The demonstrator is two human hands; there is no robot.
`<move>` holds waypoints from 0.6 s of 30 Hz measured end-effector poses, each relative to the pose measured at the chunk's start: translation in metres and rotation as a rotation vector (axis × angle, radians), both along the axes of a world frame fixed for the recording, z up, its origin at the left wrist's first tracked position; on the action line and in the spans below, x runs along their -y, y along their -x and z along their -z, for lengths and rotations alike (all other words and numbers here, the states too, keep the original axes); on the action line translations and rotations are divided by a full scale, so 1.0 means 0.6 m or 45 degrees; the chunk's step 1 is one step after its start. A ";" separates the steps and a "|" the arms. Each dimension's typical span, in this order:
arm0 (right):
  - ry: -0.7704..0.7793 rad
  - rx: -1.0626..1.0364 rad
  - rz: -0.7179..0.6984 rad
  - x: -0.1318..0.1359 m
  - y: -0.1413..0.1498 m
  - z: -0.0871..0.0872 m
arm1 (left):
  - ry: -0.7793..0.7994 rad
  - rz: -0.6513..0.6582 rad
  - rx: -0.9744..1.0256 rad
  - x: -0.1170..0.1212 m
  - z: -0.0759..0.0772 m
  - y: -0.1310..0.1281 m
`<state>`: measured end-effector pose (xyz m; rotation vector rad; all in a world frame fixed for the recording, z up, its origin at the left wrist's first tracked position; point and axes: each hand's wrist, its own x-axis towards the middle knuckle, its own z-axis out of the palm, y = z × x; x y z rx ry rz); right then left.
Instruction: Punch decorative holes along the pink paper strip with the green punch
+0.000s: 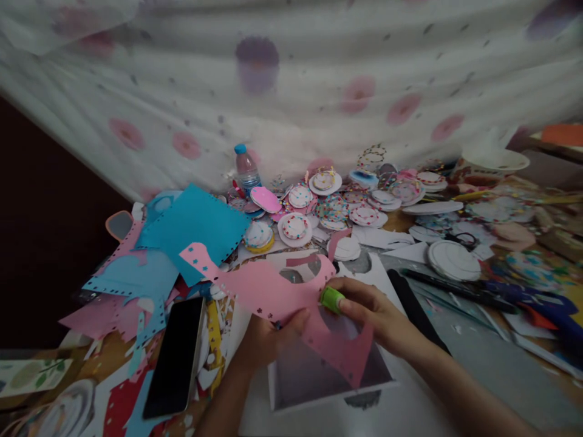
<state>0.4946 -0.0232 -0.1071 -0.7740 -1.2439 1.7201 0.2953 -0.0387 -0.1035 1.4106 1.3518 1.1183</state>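
Observation:
My left hand (276,340) is closed on the lower edge of a pink sheet of paper (268,285), thumb on top. Flower-shaped holes run along the sheet's edges, and large curved pieces are cut out of it. In my right hand (373,309) a small green craft punch (331,299) is gripped between thumb and fingers, at the pink paper's edge by a round cut-out. Beneath the paper lies a shallow white-rimmed tray (291,394) with a grey inside. My left fingers are partly hidden under the sheet.
Blue punched paper (195,218) and scraps lie left, with a phone (175,358) in front. Several beaded white discs (295,228) and a bottle (246,167) stand along the back. On the right are a black pen (455,288), a blue glue gun (542,303) and a paper bowl (489,167).

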 end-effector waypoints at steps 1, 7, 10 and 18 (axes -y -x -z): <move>0.002 -0.008 -0.023 -0.001 0.000 -0.002 | 0.016 0.016 0.026 0.001 -0.001 -0.002; 0.032 -0.035 -0.063 -0.002 0.002 -0.003 | 0.054 0.020 -0.009 -0.001 0.000 0.003; 0.042 -0.010 -0.102 0.001 0.004 -0.003 | 0.056 0.073 -0.064 -0.002 0.001 0.007; 0.033 -0.001 -0.034 0.002 0.008 -0.008 | 0.117 -0.049 0.046 0.002 0.001 -0.002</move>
